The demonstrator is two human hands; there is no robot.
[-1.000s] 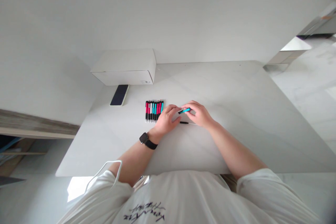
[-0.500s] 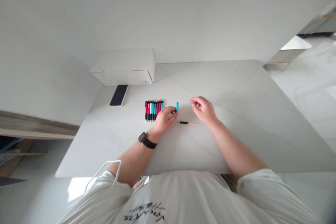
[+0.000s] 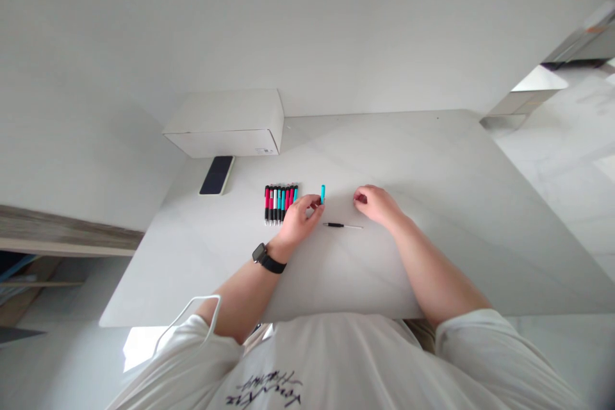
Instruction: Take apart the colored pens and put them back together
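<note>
My left hand (image 3: 302, 216) is closed, pinching a teal pen barrel (image 3: 323, 192) upright between thumb and fingers. Just left of it lies a row of several pens (image 3: 277, 205) in pink, white and teal with black grips, partly covered by that hand. In front of both hands a pen refill with a black section (image 3: 336, 225) and a thin pale end lies flat on the table. My right hand (image 3: 377, 203) rests to the right with its fingers curled together; whether anything is inside them is hidden.
A white box (image 3: 225, 125) stands against the wall at the back left of the white table (image 3: 432, 166). In front of the box lies a phone (image 3: 216, 175). A white cable (image 3: 192, 300) loops by my left sleeve.
My right hand has drawn slightly to the right and its fingers have curled closed. The left hand keeps hold of the teal pen barrel, nearly unmoved.
</note>
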